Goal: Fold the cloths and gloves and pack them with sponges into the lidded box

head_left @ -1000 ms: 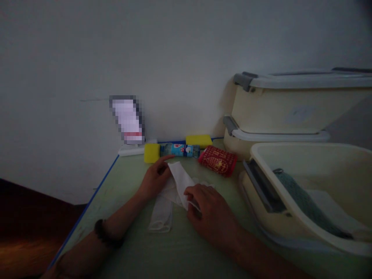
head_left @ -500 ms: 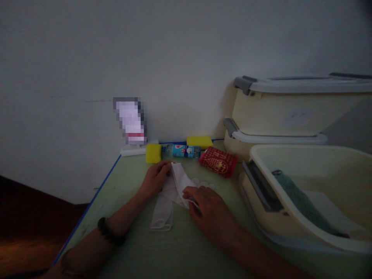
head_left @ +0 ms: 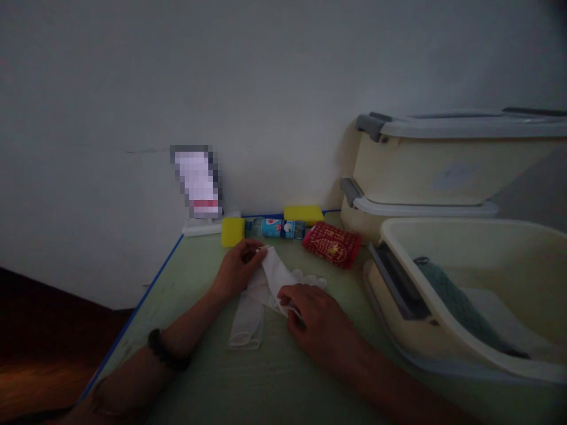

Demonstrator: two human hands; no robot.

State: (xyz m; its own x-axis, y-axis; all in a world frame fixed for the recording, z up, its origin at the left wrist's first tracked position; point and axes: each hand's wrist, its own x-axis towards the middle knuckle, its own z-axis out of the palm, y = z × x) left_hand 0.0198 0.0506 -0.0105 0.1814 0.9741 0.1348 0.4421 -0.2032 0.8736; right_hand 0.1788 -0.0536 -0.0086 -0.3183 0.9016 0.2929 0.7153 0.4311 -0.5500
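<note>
Thin white fabric, which looks like white gloves [head_left: 277, 268], lies on the table between my hands. My left hand [head_left: 237, 268] pinches its far end between thumb and fingers. At the nearer end, my right hand [head_left: 316, 316] is curled with the edge of the fabric between fingers and thumb. One folded strip with a rounded hem [head_left: 245, 330] extends toward me on the tabletop. Rounded, finger-like tips [head_left: 312, 278] show beyond my right hand. Overlapping layers hide how many pieces there are.
Beyond my hands lie two yellow sponges [head_left: 233, 232], a bottle with a blue label [head_left: 278, 228] and a red packet [head_left: 332, 244]. A phone [head_left: 197, 183] stands at the back left. On the right, an open cream bin [head_left: 465, 227] holds green cloth; lidded bins [head_left: 434, 171] are stacked behind.
My left thumb and fingers have shifted slightly up and right on the fabric's far end, which sits a little higher. My right hand has stayed almost in place.
</note>
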